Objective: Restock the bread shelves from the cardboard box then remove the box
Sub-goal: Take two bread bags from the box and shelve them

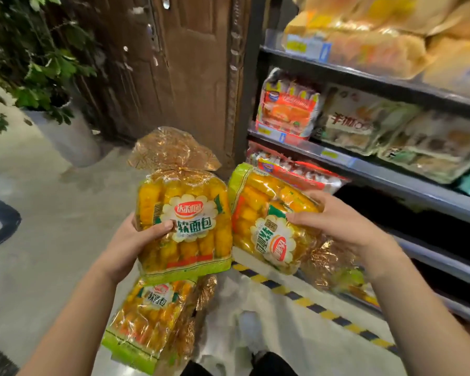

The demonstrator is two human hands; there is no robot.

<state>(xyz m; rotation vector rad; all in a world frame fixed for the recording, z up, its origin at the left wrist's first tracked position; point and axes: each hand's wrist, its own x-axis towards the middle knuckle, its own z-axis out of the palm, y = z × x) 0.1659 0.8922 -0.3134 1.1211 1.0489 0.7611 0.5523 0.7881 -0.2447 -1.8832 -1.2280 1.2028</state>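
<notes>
Person, parts in view.

1. Left hand (136, 237): bare. Thumbnail cut short, plain finish.
2. Right hand (337, 221): bare. Nails too blurred to tell.
3. Left forearm (79, 308): bare skin from the wrist to the near left edge, slim and smooth.
4. Right forearm (418, 308): bare skin from the wrist to the near right corner, same build.
5. Trousers (272, 366): two rounded masses of near-black fabric at the near edge, centre. Weave and seams cannot be made out.
6. Pale shape (251, 329): whitish and blurred, just beyond the dark fabric. Possibly a shoe, but this cannot be told.
</notes>
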